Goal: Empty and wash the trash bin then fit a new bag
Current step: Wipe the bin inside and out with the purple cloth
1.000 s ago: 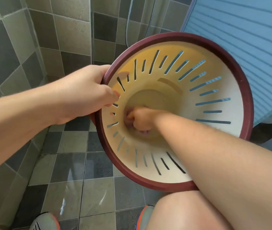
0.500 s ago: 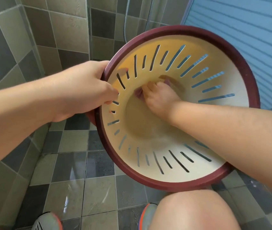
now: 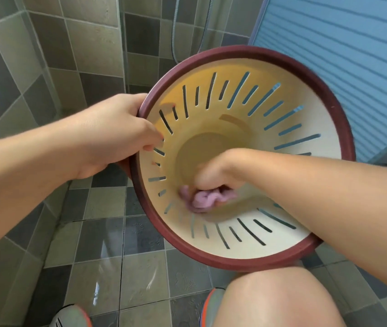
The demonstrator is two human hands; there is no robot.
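Observation:
The trash bin (image 3: 324, 147) is cream plastic with slotted walls and a dark red rim, tilted so its mouth faces me. My left hand (image 3: 117, 133) grips the rim on the left, thumb inside against the wall and fingers behind. My right hand (image 3: 211, 178) reaches inside and holds a bunched pink cloth (image 3: 202, 199), pressing it against the lower inner wall. The hand and cloth are blurred. The bin's bottom shows bare behind the hand.
Wet grey and green floor tiles (image 3: 117, 267) lie below, tiled walls to the left and behind. A shower hose (image 3: 176, 31) hangs on the back wall. A blue ribbed panel (image 3: 353, 55) stands at the right. My knee (image 3: 270, 300) and shoes (image 3: 72, 317) are beneath the bin.
My right hand with the cloth has moved from the bin's upper inner wall down to the lower wall. The left hand keeps its grip on the rim.

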